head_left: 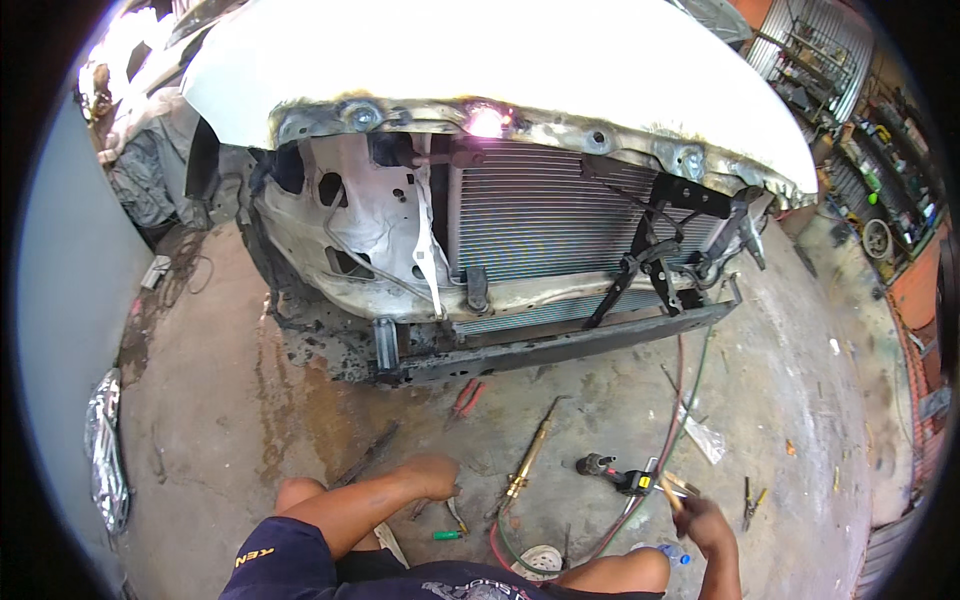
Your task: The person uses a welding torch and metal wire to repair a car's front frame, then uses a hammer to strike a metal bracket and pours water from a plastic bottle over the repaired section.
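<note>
My right hand [706, 526], low on the right, is closed round a light wooden handle [671, 492]; the kind of tool cannot be made out. Beside it on the floor lies a black cordless power tool [610, 470] with a yellow mark. My left hand [436, 477] is curled in a fist left of centre, above some small hand tools on the floor; what it holds, if anything, is hidden. A brass gas torch [530, 455] lies between my hands. Ahead, the white car hood [480, 60] has a scorched front edge with a bright pink-white glowing spot [487, 121].
Beneath the hood are a radiator [545, 215] and a dark lower crossbar [560, 345]. Red and green hoses [677, 400] cross the floor. Red-handled pliers [467, 397], a green-handled tool [447, 535], a plastic bottle [676, 553] and yellow-handled pliers [753, 503] lie about. Cluttered shelves [880, 160] stand right.
</note>
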### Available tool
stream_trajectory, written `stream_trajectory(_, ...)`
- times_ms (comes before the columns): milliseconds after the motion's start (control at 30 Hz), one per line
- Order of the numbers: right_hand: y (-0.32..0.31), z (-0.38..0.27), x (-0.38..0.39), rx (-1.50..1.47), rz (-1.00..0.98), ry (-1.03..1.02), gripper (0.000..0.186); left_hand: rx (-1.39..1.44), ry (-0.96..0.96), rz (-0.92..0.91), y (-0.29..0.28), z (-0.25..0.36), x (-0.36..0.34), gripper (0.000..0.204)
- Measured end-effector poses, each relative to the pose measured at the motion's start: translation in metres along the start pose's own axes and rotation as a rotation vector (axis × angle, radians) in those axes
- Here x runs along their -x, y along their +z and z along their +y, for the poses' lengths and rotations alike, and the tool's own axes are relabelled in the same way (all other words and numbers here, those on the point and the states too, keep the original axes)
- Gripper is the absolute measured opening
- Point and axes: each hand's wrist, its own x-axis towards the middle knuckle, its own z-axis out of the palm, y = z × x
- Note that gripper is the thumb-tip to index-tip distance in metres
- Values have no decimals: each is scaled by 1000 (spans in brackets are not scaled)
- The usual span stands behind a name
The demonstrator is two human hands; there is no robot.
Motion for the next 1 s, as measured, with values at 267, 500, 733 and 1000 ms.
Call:
stream_trajectory(267, 3, -315, 77, -67, 330, -1286, 65, -48, 207, 18, 0, 23, 19, 50)
stream_trajectory(500, 9, -431, 97, 203, 770, -1518, 65, -55, 257, 21, -9, 19, 35, 51)
stream_trajectory(733, 16, -447, 84, 425, 892, -1435, 83, -50, 255, 5, -8, 13, 40, 49)
stream_trajectory(1000, 15, -446, 67, 432, 1001, -1502, 84, -19, 240, 35, 3, 11, 31, 46)
